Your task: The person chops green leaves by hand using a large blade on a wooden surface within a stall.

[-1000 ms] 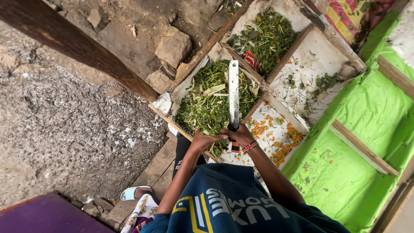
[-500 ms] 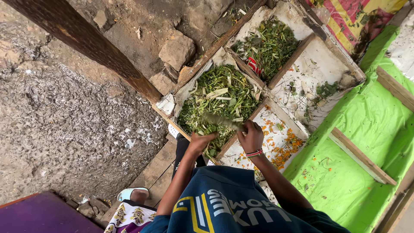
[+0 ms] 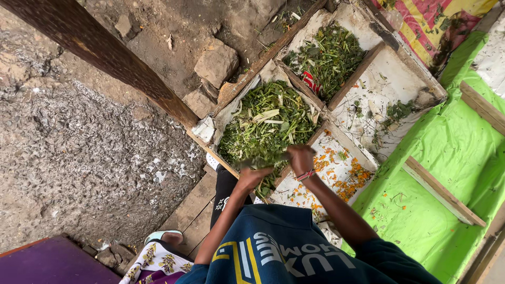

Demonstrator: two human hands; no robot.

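Since half a second ago, knife swung low, blurred, across chopped greens at frame centre. Right hand fisted on its handle; left hand loosely curled on greens.

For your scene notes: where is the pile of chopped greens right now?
Head view, centre: the chopped greens fill a wooden compartment just beyond both hands, left of the orange scraps.

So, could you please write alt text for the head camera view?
Seen from above, a person's left hand and right hand work at the near edge of a wooden compartment full of chopped green leaves; a blurred knife lies between them. Orange scraps lie in the next compartment, beside green plastic sheeting.
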